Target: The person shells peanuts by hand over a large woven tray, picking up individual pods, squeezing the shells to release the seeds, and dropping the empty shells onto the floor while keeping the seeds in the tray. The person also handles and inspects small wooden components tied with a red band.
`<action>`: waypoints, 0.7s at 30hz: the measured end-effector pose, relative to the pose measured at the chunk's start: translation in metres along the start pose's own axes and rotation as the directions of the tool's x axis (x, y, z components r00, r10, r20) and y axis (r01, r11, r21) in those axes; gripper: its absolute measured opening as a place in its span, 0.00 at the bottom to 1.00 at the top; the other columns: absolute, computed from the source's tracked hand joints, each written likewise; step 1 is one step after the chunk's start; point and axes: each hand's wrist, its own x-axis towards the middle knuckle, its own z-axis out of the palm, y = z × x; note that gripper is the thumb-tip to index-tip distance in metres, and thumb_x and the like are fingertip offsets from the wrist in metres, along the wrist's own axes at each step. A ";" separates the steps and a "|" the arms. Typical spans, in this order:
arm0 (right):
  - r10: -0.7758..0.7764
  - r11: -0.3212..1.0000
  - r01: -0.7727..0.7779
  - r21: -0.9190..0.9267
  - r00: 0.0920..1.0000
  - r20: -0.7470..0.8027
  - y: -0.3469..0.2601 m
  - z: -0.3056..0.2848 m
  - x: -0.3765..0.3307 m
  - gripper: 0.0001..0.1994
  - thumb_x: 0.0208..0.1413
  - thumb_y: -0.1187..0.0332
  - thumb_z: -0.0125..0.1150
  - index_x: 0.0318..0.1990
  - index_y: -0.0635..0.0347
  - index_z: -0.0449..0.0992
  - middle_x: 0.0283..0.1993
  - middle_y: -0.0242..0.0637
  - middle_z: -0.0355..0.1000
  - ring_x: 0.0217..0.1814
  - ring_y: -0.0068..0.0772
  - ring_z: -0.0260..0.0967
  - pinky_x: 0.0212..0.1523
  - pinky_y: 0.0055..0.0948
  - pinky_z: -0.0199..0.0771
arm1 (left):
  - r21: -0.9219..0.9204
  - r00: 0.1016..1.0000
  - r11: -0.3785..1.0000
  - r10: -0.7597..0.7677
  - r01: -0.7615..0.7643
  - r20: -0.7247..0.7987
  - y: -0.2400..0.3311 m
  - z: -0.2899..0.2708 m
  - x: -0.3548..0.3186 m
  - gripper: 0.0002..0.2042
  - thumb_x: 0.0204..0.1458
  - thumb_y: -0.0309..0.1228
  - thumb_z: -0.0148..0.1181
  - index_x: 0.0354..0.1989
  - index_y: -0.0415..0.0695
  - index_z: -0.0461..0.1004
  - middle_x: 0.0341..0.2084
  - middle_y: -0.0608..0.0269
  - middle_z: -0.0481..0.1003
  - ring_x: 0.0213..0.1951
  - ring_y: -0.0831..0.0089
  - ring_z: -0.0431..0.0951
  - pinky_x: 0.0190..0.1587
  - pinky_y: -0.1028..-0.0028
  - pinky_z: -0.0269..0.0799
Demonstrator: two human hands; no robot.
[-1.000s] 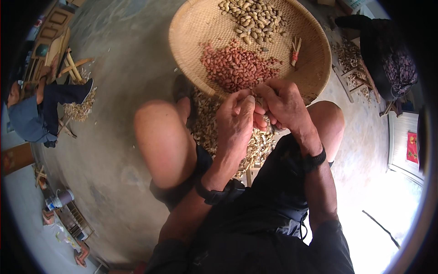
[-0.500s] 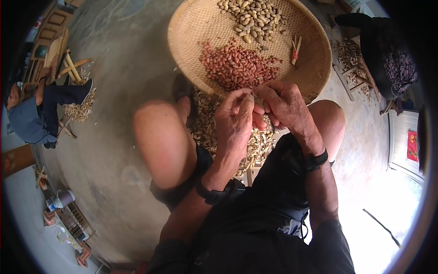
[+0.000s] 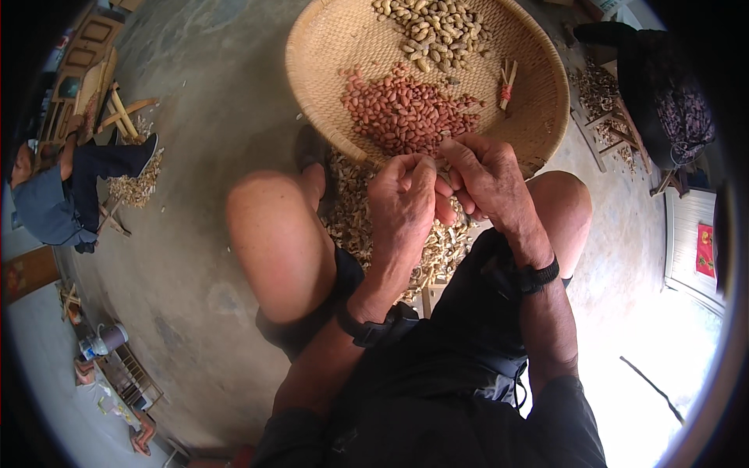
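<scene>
My left hand (image 3: 399,195) and my right hand (image 3: 490,175) meet at the near rim of a round woven tray (image 3: 328,86). Thumbs and fingertips of both are pinched together around a small pale peanut (image 3: 442,166), mostly hidden by the fingers. Just beyond my fingertips lies a heap of shelled red peanut kernels (image 3: 406,109) in the tray. Farther back in it sits a pile of unshelled peanuts (image 3: 441,35). A small split-stick tool bound with red (image 3: 507,84) rests on the tray's right side.
Empty peanut shells (image 3: 351,207) cover the floor between my legs, beneath the tray. At the left, a seated person (image 3: 58,195) has another shell heap (image 3: 139,175) beside them. Another person (image 3: 117,398) is at the lower left. Wooden stools (image 3: 616,132) and more shells are at the right.
Both hands stay together at the tray's near rim. My fingers have shifted slightly, with the right fingertips curled a little closer to the left ones.
</scene>
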 end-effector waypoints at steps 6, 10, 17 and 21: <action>-0.054 0.998 0.054 0.009 0.999 -0.006 -0.004 0.002 0.000 0.15 0.68 0.65 0.53 0.41 0.70 0.78 0.23 0.32 0.74 0.17 0.19 0.68 0.17 0.22 0.68 | -0.014 1.000 1.000 0.018 -0.018 0.012 0.008 0.001 0.007 0.11 0.65 0.31 0.57 0.36 0.34 0.75 0.22 0.61 0.76 0.15 0.78 0.73 0.17 0.78 0.71; -0.057 0.998 0.057 0.007 0.998 -0.026 -0.004 0.005 -0.001 0.15 0.69 0.64 0.53 0.42 0.70 0.79 0.23 0.33 0.74 0.17 0.19 0.69 0.18 0.22 0.68 | 0.009 1.000 1.000 -0.019 0.019 -0.019 0.008 0.001 0.009 0.11 0.66 0.29 0.54 0.34 0.33 0.74 0.20 0.59 0.76 0.11 0.77 0.71 0.14 0.77 0.68; -0.141 0.985 0.134 -0.108 0.988 -0.057 0.003 0.006 0.003 0.14 0.67 0.65 0.55 0.39 0.70 0.79 0.22 0.37 0.74 0.19 0.22 0.71 0.18 0.25 0.70 | 0.017 0.998 0.999 -0.035 0.036 -0.055 0.007 0.001 0.008 0.12 0.66 0.30 0.53 0.35 0.32 0.74 0.19 0.59 0.75 0.11 0.76 0.71 0.14 0.77 0.68; -0.247 0.960 0.232 -0.157 0.965 -0.087 0.012 0.006 0.003 0.14 0.67 0.65 0.55 0.38 0.71 0.79 0.22 0.37 0.73 0.19 0.22 0.71 0.19 0.26 0.70 | 0.017 0.999 1.000 -0.023 0.024 -0.047 0.007 0.002 0.008 0.12 0.67 0.30 0.53 0.36 0.32 0.73 0.20 0.58 0.76 0.11 0.76 0.71 0.15 0.77 0.68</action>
